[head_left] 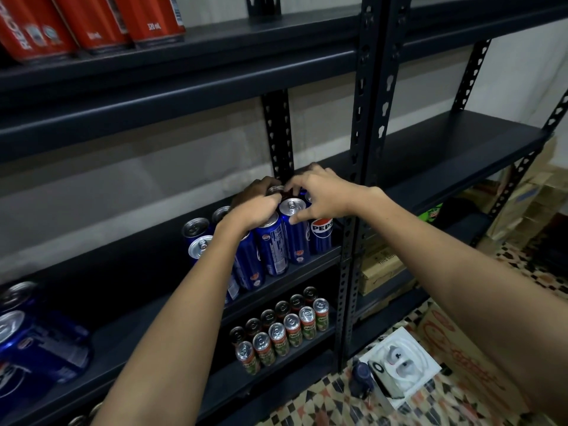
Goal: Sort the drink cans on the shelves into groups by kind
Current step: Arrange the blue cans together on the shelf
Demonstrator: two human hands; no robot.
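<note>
A: Near to far, quick. Closest, floor bottom right: patterned tile, a white tray [399, 368] with white earbuds in it, cardboard boxes [379, 265] beyond.

B: Lowest visible shelf?

A: Two rows of small slim cans [284, 330], green-and-red printed sleeves, silver pull-tab lids, packed upright, touching.

B: Task cans?

A: Blue Pepsi cans [278, 241] on the middle shelf [310, 265], tall slim aluminium cylinders, glossy, upright cluster by the perforated steel upright [358, 167]. More blue cans [37, 342] far left, same shelf, well apart from the cluster.

B: Hands?

A: Left hand [256, 207] is curled down over the can tops at the cluster's middle, looks like it grips one, though which exactly I cannot tell. Right hand [319, 192] has fingers spread and bent, thumb touching the rim of a front can; fingertips reach the tops behind. Whether it actually pinches one is unclear.

B: Step advice?

A: My read: bunching the blue ones tight. Push low on the bodies, not the lids; slim cans tip easily and smooth metal slides on painted steel. Keep labels out.

B: Farthest?

A: Top shelf, orange-red cans [92, 23], matte print, upright, grouped left. Grey wall behind.
</note>
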